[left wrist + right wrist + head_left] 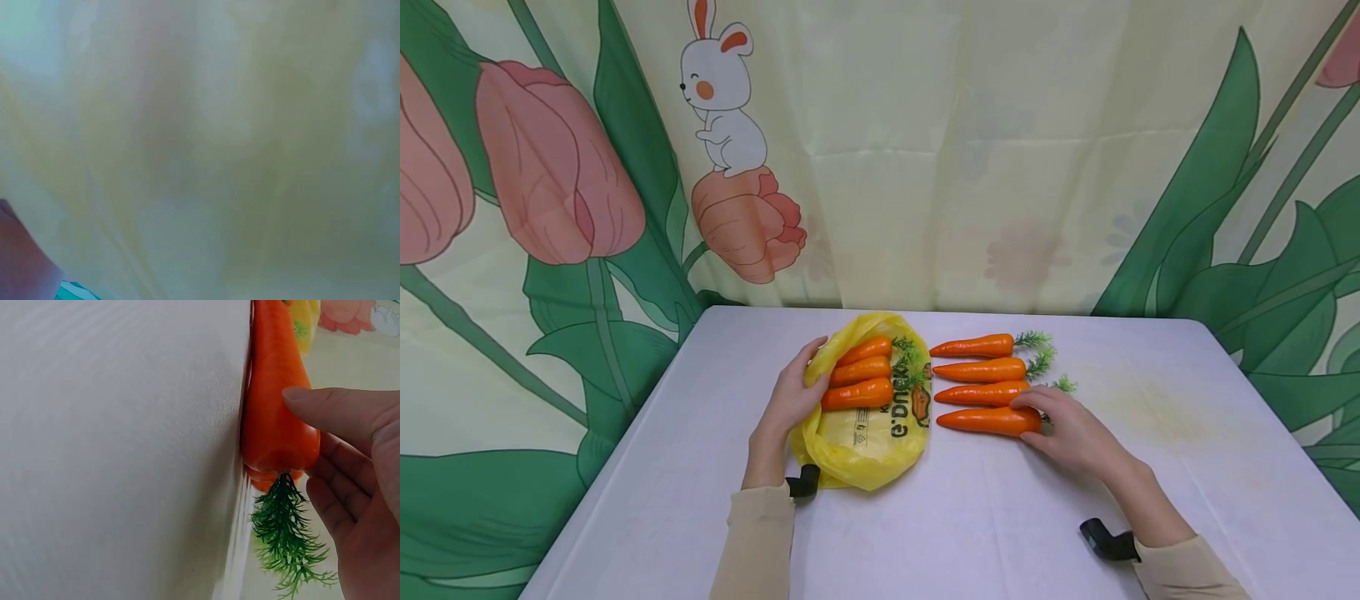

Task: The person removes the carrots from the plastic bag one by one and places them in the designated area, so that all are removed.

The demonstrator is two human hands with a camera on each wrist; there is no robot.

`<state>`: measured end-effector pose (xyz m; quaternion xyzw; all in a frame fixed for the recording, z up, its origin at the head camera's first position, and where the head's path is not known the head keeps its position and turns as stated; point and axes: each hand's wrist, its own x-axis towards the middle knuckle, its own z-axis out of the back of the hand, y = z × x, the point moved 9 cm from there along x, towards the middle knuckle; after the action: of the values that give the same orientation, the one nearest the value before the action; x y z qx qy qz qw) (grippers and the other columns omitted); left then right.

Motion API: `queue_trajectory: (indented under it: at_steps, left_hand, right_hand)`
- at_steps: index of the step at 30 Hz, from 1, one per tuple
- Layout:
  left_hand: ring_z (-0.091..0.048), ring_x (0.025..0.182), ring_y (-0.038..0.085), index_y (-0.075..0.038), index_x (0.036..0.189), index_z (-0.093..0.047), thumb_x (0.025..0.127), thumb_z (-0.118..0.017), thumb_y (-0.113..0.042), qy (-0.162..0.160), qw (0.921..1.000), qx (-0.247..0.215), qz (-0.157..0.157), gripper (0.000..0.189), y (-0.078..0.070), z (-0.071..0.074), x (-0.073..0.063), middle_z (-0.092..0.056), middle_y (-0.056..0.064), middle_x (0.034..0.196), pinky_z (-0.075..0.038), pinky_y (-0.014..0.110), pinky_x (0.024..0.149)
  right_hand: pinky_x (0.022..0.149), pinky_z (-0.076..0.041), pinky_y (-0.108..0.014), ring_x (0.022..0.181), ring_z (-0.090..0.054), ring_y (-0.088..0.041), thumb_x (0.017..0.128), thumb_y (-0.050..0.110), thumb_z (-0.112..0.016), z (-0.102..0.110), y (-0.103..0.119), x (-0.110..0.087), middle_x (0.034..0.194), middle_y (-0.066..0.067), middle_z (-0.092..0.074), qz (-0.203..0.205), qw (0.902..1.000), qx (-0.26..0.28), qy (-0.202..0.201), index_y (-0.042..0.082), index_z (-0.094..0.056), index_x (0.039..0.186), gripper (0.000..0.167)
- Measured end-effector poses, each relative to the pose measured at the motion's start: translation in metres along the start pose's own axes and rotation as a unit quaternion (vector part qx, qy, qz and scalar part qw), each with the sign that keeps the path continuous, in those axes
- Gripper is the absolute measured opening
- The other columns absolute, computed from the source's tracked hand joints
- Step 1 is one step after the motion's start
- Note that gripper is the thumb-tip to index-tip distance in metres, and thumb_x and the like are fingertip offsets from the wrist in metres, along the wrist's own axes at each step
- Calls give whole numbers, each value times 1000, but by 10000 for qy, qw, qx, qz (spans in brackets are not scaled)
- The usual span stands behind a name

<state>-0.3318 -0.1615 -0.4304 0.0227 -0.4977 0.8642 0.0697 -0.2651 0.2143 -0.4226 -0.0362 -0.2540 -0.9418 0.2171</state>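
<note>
A yellow plastic bag [868,471] lies with its mouth spread wide and rolled back; three orange carrots [859,394] with green tops rest inside it. My left hand [796,390] grips the bag's left rim, thumb on the inner side. In the left wrist view the blurred yellow film [219,156] fills nearly everything. To the right of the bag, several more carrots [973,346] lie in a column, tips pointing left. My right hand [1071,429] pinches the nearest carrot [981,421] at its thick end. The right wrist view has the thumb [331,409] on that carrot [278,419], above its leafy top [287,537].
A white cloth [1000,517] covers the table. Behind it hangs a curtain [925,167] printed with tulips and a rabbit. A black wrist camera [805,482] sits at the left wrist, another black camera [1105,542] at the right.
</note>
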Motion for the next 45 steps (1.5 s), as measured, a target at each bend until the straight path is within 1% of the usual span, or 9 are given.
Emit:
queue_trajectory:
  at_steps: [5, 12, 19, 26, 29, 32, 35, 39, 45]
  left_hand:
    - [-46, 132, 32, -20, 154, -40, 98, -58, -10, -13, 10000, 25, 17, 60, 1, 1, 0, -46, 11, 151, -36, 52, 111]
    - [-46, 133, 32, -20, 154, -40, 98, -59, -9, -26, 10000, 10, 5, 60, 0, 1, 0, -46, 11, 151, -37, 53, 111]
    - [-48, 130, 31, -17, 155, -40, 98, -58, -9, -20, 10000, -51, 0, 60, 0, 1, 0, -47, 10, 150, -39, 52, 109]
    - [-49, 130, 31, -15, 155, -40, 98, -58, -9, -25, 9999, -58, -118, 60, -1, 0, 0, -47, 10, 149, -39, 52, 109]
    - [-49, 130, 31, -16, 154, -41, 98, -59, -9, -34, 9999, -55, -142, 59, -1, 1, 1, -48, 11, 149, -39, 52, 109]
    - [-48, 130, 31, -17, 154, -40, 98, -58, -9, -16, 9999, -51, -126, 60, -1, 1, 1, -47, 11, 150, -39, 51, 109]
    - [-48, 130, 31, -18, 154, -41, 98, -58, -9, -24, 9999, -27, -111, 59, -1, 1, 1, -48, 10, 149, -39, 51, 109]
    - [-49, 128, 31, -16, 154, -42, 98, -58, -9, -35, 9998, -4, -177, 59, -3, 1, 1, -49, 12, 148, -39, 52, 109]
    - [-49, 129, 31, -16, 154, -41, 98, -58, -10, -46, 9999, -23, -114, 59, -1, 1, 0, -49, 11, 148, -39, 51, 109]
  right_hand:
    - [103, -41, -61, 123, -53, -42, 81, 5, -82, 2, 1, 1, 127, -17, -62, 99, 9999, 77, -74, 6, -70, 118, 38]
    - [102, -41, -61, 123, -52, -43, 82, 3, -81, 10, 7, 5, 127, -19, -62, 328, 9990, 201, -248, 1, -67, 121, 42]
    - [100, -43, -62, 122, -52, -42, 83, 5, -80, 14, 17, 15, 127, -17, -62, 310, 9986, 350, -259, 1, -64, 126, 45]
    - [96, -47, -57, 120, -56, -35, 84, -1, -75, 10, 32, 32, 130, -11, -63, 462, 9957, 780, -177, 6, -64, 128, 46]
    - [96, -46, -59, 120, -55, -38, 86, 4, -75, 8, 36, 38, 129, -12, -63, 394, 9964, 719, -205, 6, -64, 128, 43]
    - [98, -45, -60, 122, -53, -39, 88, 10, -75, 5, 42, 44, 132, -13, -61, 286, 9972, 665, -197, 4, -62, 132, 46]
    - [99, -44, -58, 123, -52, -38, 87, 11, -77, 3, 49, 51, 132, -14, -60, 329, 9970, 671, -190, 3, -62, 133, 49]
    - [100, -44, -58, 125, -51, -35, 86, 12, -79, -1, 58, 59, 132, -11, -60, 405, 9962, 743, -210, 6, -63, 132, 49]
    - [103, -43, -57, 130, -47, -33, 86, 16, -82, -10, 73, 71, 135, -7, -59, 454, 9941, 971, -165, 9, -64, 132, 50]
